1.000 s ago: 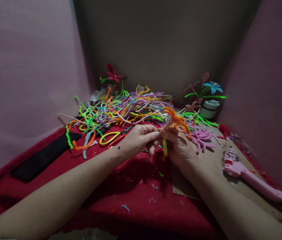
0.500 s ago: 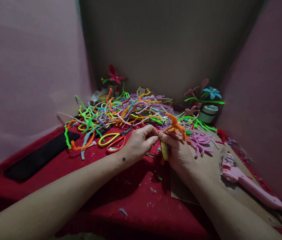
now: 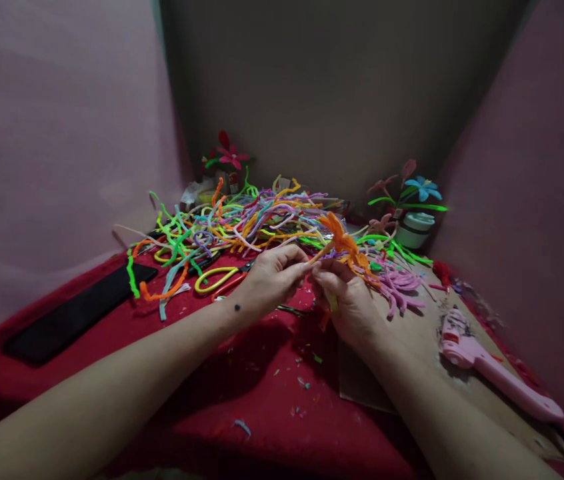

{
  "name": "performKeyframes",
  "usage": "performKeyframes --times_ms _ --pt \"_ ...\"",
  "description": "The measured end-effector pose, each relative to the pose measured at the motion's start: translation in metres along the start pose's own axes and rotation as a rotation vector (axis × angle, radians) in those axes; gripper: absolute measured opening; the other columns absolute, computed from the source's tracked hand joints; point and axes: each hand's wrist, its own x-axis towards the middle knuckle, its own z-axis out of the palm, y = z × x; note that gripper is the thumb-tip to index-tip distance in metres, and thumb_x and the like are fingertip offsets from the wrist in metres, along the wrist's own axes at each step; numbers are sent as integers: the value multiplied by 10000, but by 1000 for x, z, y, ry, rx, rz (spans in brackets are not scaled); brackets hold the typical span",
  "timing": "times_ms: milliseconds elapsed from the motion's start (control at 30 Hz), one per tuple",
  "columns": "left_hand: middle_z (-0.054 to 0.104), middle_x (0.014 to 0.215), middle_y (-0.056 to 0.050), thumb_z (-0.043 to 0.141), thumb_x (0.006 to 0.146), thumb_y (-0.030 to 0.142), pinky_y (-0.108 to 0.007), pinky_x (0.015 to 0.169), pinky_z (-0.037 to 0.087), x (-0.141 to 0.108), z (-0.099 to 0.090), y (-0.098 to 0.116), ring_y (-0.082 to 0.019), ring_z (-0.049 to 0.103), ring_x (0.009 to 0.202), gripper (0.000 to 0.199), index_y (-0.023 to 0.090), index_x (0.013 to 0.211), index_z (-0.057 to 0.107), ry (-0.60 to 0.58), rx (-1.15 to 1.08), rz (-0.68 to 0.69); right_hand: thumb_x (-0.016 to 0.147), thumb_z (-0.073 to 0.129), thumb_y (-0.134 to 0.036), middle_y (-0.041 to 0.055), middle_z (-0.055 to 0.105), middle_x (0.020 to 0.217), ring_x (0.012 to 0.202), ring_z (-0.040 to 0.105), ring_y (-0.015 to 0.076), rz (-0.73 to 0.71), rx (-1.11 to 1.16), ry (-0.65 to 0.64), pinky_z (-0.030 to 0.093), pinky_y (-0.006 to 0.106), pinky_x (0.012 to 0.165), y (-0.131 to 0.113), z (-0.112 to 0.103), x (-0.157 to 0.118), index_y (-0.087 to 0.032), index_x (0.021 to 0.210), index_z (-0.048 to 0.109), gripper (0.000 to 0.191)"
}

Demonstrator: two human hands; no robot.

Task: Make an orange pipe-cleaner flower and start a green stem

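Note:
An orange pipe-cleaner flower [image 3: 345, 243] leans over the table between my hands, its thin stem slanting down to the left. My left hand [image 3: 278, 275] is closed, thumb and forefinger pinching that stem near its lower part. My right hand [image 3: 355, 300] is closed just beside it, fingertips meeting the left ones at the stem. A yellow roll [image 3: 332, 300], which looks like tape, is held in my right hand and mostly hidden by the fingers. Yellow-and-red-handled scissors [image 3: 216, 279] lie beyond my left wrist, partly covered by it.
A tangled heap of coloured pipe cleaners [image 3: 262, 217] spans the back. On the right, a pink glue gun [image 3: 497, 377] lies on cardboard [image 3: 362, 383], near pink pipe cleaners [image 3: 402, 283]. A white pot [image 3: 415, 230] holds flowers. A black flat object [image 3: 77, 313] lies left.
The orange flower has tilted and shifted slightly left. My left hand has moved a little left onto the stem, and my right fingers have curled further over the yellow roll.

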Motion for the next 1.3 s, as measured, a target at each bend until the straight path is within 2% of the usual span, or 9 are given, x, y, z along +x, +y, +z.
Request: performKeyframes --times_ms 167,333,533,633,767,867,967,1100,1300 --pt "489 522 67 530 788 224 -136 304 225 0 -2 3 -14 361 309 102 161 716 497 -92 -230 -155 529 741 -214 -66 522 486 410 380 51 75 95 77 235 166 371 1 -4 5 -180 666 612 191" --pt "512 557 65 573 775 236 -120 287 214 3 -5 -7 3 325 297 106 159 738 510 -219 -477 -194 510 761 -210 -61 538 491 413 408 59 133 160 59 234 155 353 3 -7 7 -177 672 608 225" --pt "504 537 67 568 774 250 -137 265 270 5 -7 -14 -11 347 280 106 146 761 549 -292 -523 -226 576 716 -200 -42 606 596 437 438 60 180 179 -45 244 151 358 5 -10 6 -198 911 657 341" --pt "516 559 54 537 792 269 -161 289 325 5 -6 -12 -29 398 297 137 140 746 544 -328 -461 -182 597 696 -202 -38 595 564 436 446 68 134 182 -64 278 171 374 9 -11 7 -178 840 669 245" --pt "531 586 31 518 799 268 -192 431 417 4 -2 -11 -65 506 425 147 142 723 527 -202 -115 -32 605 686 -219 -49 592 544 410 444 77 -3 178 15 328 214 403 15 -10 11 -195 712 653 115" --pt "489 606 45 542 780 221 -177 480 379 1 2 -17 -54 455 492 69 154 768 555 -11 210 175 584 697 -195 -36 648 648 500 520 103 -100 156 62 395 238 475 14 -6 11 -208 707 653 131" --pt "449 595 52 486 823 229 -170 472 327 -1 5 -23 -50 385 497 116 169 786 579 76 303 279 603 691 -202 -20 674 710 618 581 142 -129 140 61 443 267 554 12 -3 8 -211 730 662 131" --pt "402 490 77 480 832 272 -168 413 317 -2 7 -19 -47 376 405 136 174 789 565 11 97 123 616 696 -209 -19 678 726 641 597 149 -87 179 65 452 268 553 13 -4 8 -215 746 652 137" --pt "550 554 46 524 809 272 -145 333 344 -2 3 -4 -46 486 351 133 155 749 538 -181 -214 -130 630 697 -204 -19 656 691 581 585 139 -29 196 49 430 250 498 19 -10 13 -213 760 630 147"
